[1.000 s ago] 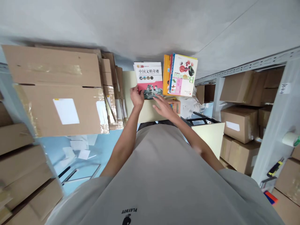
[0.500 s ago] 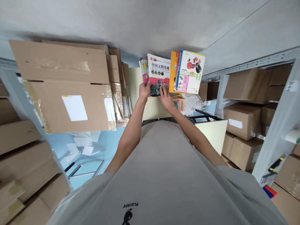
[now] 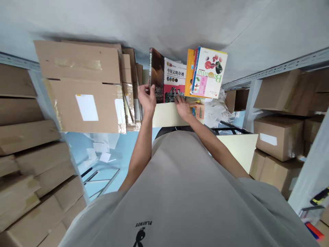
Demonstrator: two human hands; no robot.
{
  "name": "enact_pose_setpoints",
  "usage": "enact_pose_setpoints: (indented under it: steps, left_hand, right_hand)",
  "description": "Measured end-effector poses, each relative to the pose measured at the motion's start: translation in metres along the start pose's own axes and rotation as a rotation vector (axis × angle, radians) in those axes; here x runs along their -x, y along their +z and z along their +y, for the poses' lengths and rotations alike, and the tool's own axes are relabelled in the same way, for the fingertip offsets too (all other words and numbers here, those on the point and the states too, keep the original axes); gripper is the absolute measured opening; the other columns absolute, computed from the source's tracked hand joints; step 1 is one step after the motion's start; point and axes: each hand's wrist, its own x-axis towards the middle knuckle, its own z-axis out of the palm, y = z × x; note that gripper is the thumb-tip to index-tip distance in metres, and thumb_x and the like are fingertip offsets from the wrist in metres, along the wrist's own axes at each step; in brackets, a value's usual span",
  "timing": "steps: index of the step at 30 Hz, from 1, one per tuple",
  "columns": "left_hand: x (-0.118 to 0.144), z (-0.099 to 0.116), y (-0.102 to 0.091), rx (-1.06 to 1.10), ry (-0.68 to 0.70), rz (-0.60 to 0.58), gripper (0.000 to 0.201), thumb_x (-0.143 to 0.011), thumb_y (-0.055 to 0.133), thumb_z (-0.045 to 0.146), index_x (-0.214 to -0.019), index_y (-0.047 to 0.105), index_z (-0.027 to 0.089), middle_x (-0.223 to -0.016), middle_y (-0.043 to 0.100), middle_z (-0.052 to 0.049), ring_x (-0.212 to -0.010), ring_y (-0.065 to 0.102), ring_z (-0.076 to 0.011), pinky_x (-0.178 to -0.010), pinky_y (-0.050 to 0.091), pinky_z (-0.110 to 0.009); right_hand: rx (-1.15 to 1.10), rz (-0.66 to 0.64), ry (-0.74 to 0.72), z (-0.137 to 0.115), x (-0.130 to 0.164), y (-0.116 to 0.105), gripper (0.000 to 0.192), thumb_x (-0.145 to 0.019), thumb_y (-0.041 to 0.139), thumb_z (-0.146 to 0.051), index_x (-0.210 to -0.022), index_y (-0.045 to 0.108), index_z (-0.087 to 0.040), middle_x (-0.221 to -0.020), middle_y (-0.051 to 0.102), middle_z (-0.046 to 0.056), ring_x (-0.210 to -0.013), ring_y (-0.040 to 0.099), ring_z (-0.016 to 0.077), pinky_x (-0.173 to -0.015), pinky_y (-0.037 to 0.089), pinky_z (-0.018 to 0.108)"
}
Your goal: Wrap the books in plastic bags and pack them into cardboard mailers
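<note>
- Left hand: fingers curled, near-left edge of dark book pinched; book held tilted up, beside white-and-pink book.
- Right hand: loosely open, fingertips rested on white-and-pink book, nothing gripped.
- Book pile stacked to its right.
- Pale desk partly covered.
- Cardboard stacked left; boxes shelved right.
</note>
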Motion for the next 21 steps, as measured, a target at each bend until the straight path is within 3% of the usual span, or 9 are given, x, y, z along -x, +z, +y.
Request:
enact_pose_setpoints:
  steps: [4,6,8,11,13,17,21]
  left_hand:
    - [0.002,0.034,-0.055,-0.012,0.083,0.146,0.051,-0.101,0.087,0.069,-0.102,0.064,0.023,-0.112,0.068,-0.006,-0.125,0.070,-0.0267,-0.111,0.060,-0.038]
    - [0.005,0.046,-0.076,0.068,0.081,0.173,0.056,-0.097,0.090,0.073,-0.098,0.065,0.023,-0.106,0.068,-0.004,-0.119,0.072,-0.0254,-0.106,0.062,-0.036]
    - [0.013,0.051,-0.090,0.198,0.046,0.131,0.062,-0.091,0.094,0.078,-0.091,0.063,0.024,-0.096,0.067,-0.002,-0.109,0.073,-0.0242,-0.097,0.064,-0.034]
    - [0.037,0.048,-0.094,0.387,-0.056,0.003,0.069,-0.083,0.098,0.082,-0.081,0.060,0.025,-0.083,0.066,-0.001,-0.095,0.075,-0.0232,-0.087,0.066,-0.034]
    - [0.056,0.043,-0.087,0.462,-0.114,-0.085,0.068,-0.083,0.099,0.081,-0.080,0.061,0.025,-0.081,0.069,-0.001,-0.092,0.078,-0.0232,-0.088,0.068,-0.035]
    - [0.081,0.041,-0.073,0.486,-0.113,-0.237,0.060,-0.083,0.101,0.078,-0.094,0.076,0.024,-0.096,0.081,-0.003,-0.107,0.084,-0.0262,-0.102,0.070,-0.040]
    - [0.079,0.056,-0.075,0.432,0.010,-0.355,0.068,-0.081,0.105,0.071,-0.126,0.085,0.024,-0.130,0.087,-0.010,-0.137,0.079,-0.0339,-0.122,0.063,-0.049]
  right_hand:
    - [-0.122,-0.022,-0.005,0.003,0.000,-0.002,0.069,-0.110,0.045,-0.006,-0.178,0.054,-0.001,-0.197,0.029,0.022,-0.185,0.028,0.0443,-0.147,0.033,0.073]
    - [-0.329,-0.003,-0.030,0.003,-0.001,-0.005,0.060,-0.118,0.052,-0.025,-0.173,0.061,-0.003,-0.193,0.040,0.024,-0.182,0.036,0.0437,-0.148,0.034,0.070]
    - [-0.659,0.012,-0.073,0.000,-0.001,-0.010,0.069,-0.122,0.055,-0.053,-0.172,0.063,-0.007,-0.185,0.054,0.024,-0.176,0.049,0.0402,-0.145,0.042,0.064]
    - [-1.128,0.040,-0.183,-0.010,0.006,-0.023,0.095,-0.110,0.056,-0.090,-0.171,0.065,-0.018,-0.176,0.065,0.018,-0.169,0.059,0.0371,-0.138,0.052,0.058]
    - [-1.279,0.112,-0.248,-0.016,0.015,-0.035,0.100,-0.098,0.066,-0.099,-0.163,0.071,-0.024,-0.168,0.073,0.014,-0.165,0.063,0.0375,-0.138,0.052,0.058]
    - [-1.311,0.243,-0.284,-0.015,0.040,-0.060,0.092,-0.089,0.081,-0.097,-0.149,0.076,-0.027,-0.149,0.082,0.011,-0.150,0.073,0.0366,-0.134,0.057,0.059]
    - [-1.197,0.334,-0.305,-0.008,0.064,-0.077,0.087,-0.095,0.078,-0.094,-0.152,0.072,-0.028,-0.150,0.081,0.012,-0.151,0.071,0.0364,-0.131,0.059,0.058]
